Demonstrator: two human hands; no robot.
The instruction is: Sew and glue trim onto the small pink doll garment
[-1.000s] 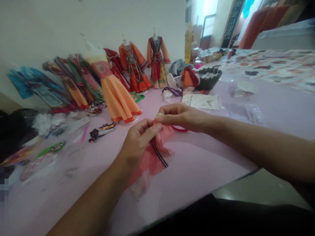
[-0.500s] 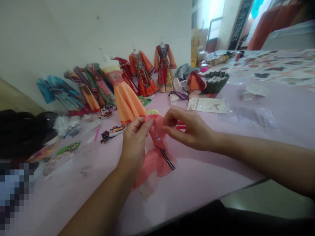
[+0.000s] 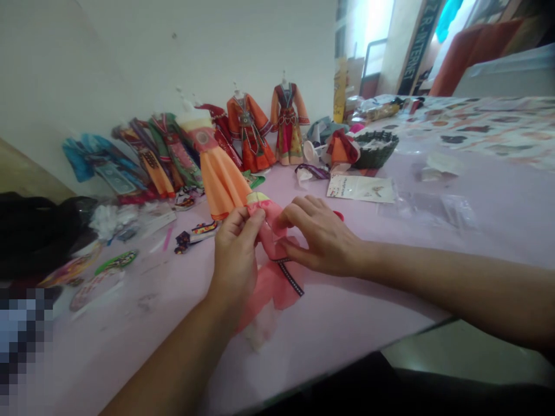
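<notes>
Pink counter [image 3: 390,277] runs back to a white wall, with a row of costumes [image 3: 247,130] on small mannequins along its far edge and a basket [image 3: 375,149] toward the far right. Near the middle of the front edge, both hands are clamped on a pink dress [image 3: 277,283]. The left hand [image 3: 234,254] pinches its yellow-banded top. The right hand [image 3: 323,240], palm down, grips the waist from the side. The dress is bunched with its black trim [image 3: 290,277] dangling, so it looks unfinished beside the others.

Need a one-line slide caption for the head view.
Left hand and right hand pinch a pink doll dress at the lilac table, miniature costumes lined along the wall.
</notes>
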